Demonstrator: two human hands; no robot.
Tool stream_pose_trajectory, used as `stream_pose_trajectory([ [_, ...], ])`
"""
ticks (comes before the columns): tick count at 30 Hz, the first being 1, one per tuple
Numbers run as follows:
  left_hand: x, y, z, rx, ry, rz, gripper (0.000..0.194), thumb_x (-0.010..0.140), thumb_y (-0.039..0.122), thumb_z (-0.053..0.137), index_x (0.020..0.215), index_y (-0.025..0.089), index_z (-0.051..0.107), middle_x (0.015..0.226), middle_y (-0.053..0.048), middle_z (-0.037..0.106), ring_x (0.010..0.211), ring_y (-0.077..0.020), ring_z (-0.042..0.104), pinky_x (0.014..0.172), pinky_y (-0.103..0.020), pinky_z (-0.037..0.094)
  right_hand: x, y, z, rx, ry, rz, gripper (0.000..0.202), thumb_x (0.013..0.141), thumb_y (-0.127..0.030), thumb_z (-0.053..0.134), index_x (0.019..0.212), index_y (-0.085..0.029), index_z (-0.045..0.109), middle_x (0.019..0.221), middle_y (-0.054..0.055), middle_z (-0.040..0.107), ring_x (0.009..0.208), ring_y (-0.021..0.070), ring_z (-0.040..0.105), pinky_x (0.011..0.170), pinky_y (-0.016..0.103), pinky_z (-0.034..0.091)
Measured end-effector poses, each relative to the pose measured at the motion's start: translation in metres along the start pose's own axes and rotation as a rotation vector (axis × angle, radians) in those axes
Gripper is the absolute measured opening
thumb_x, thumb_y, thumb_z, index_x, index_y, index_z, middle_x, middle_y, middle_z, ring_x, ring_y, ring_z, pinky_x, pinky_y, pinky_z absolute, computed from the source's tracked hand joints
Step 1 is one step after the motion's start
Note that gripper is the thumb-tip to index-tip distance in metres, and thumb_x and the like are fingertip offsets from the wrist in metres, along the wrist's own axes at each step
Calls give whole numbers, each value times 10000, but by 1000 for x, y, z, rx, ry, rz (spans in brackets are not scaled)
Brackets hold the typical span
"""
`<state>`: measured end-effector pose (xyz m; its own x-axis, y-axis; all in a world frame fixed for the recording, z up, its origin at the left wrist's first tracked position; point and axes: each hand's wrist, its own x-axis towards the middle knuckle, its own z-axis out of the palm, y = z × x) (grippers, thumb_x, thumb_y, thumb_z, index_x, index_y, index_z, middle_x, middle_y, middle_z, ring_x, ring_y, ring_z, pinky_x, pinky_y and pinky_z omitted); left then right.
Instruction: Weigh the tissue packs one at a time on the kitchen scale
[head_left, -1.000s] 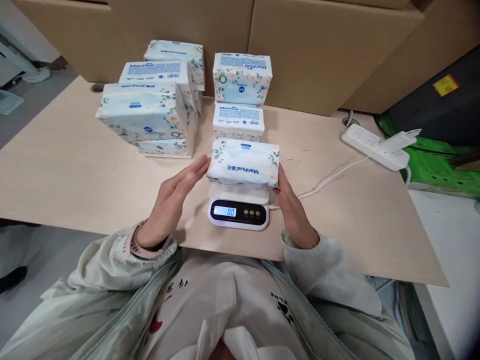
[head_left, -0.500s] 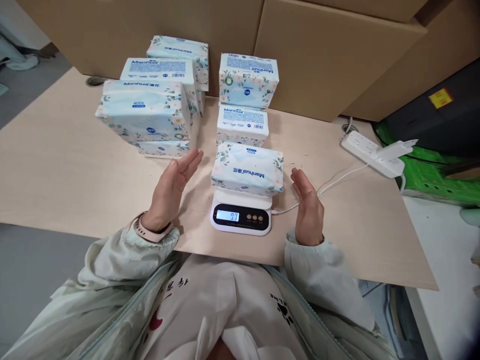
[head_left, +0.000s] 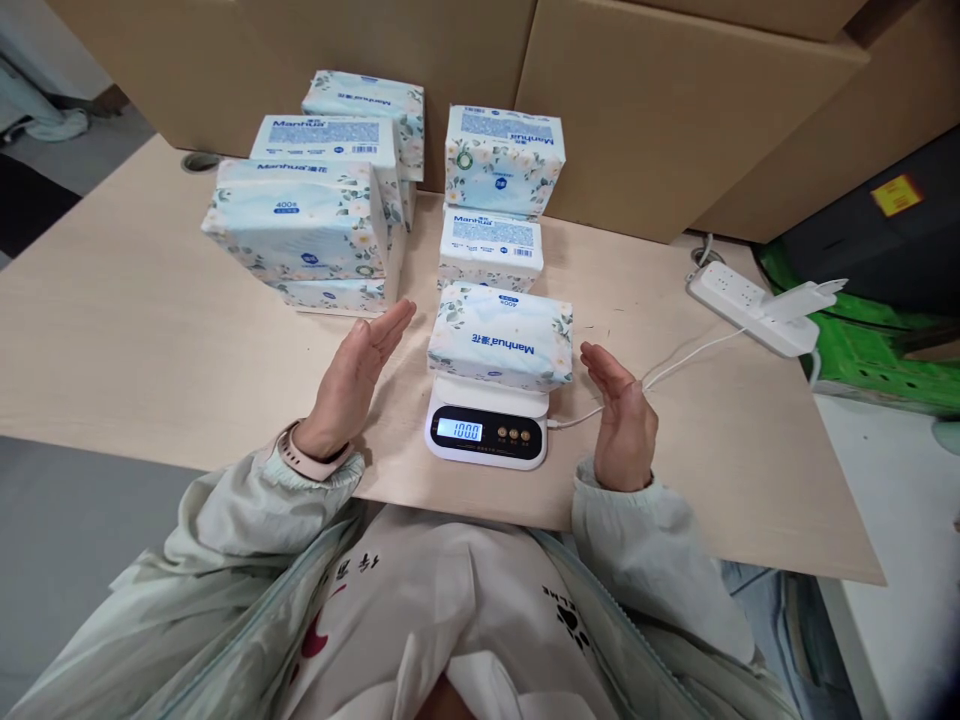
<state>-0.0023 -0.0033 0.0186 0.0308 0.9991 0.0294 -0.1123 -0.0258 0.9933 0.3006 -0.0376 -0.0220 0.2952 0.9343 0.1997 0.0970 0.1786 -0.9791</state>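
Observation:
A white and blue tissue pack (head_left: 500, 336) lies flat on a small white scale (head_left: 486, 458), whose lit display reads about 100.0. To the left of the pack is my left hand (head_left: 352, 378), fingers straight, touching nothing. My right hand (head_left: 624, 415) is raised on the pack's right side, also apart from it, with its fingers extended and holding nothing. Behind the scale stand two more packs, one (head_left: 491, 247) in front of and below the other (head_left: 505, 160). Several packs (head_left: 296, 220) are stacked at the back left.
Large cardboard boxes (head_left: 637, 120) line the table's (head_left: 112, 330) back edge. A white power strip (head_left: 752, 308) lies at the right, its cable running to the scale. Beyond it are a green crate (head_left: 870, 360) and a dark box (head_left: 885, 240).
The scale's display has gone from about 0.7 to 100.0. The view has shifted slightly; both hands keep nearly the same places beside the pack.

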Motion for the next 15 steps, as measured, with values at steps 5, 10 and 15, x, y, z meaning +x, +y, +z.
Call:
stream_pose_trajectory([
  [5, 1, -1, 1, 10, 9, 12, 774, 1055, 738, 423, 1511, 160, 661, 1666, -133, 548, 1639, -303, 427, 1419, -494, 262, 0, -2, 1, -29, 14, -7, 638, 1045, -713, 429, 1337, -269, 780, 1442, 77, 769, 1446, 320, 649, 1311, 617, 411],
  [10, 1, 0, 2, 42, -2, 5, 779, 1071, 714, 407, 1558, 144, 617, 1699, -131, 505, 1652, -296, 404, 1418, -467, 258, -2, -6, 1, -12, -17, -13, 608, 1066, -673, 429, 1367, -268, 768, 1469, 75, 754, 1465, 314, 637, 1324, 603, 399],
  [15, -2, 2, 6, 39, 0, 2, 819, 1057, 732, 402, 1581, 132, 589, 1715, -135, 482, 1661, -293, 387, 1420, -453, 241, -2, -6, 2, 12, -9, -32, 603, 1054, -688, 455, 1341, -272, 785, 1450, 68, 767, 1430, 306, 668, 1323, 592, 409],
])
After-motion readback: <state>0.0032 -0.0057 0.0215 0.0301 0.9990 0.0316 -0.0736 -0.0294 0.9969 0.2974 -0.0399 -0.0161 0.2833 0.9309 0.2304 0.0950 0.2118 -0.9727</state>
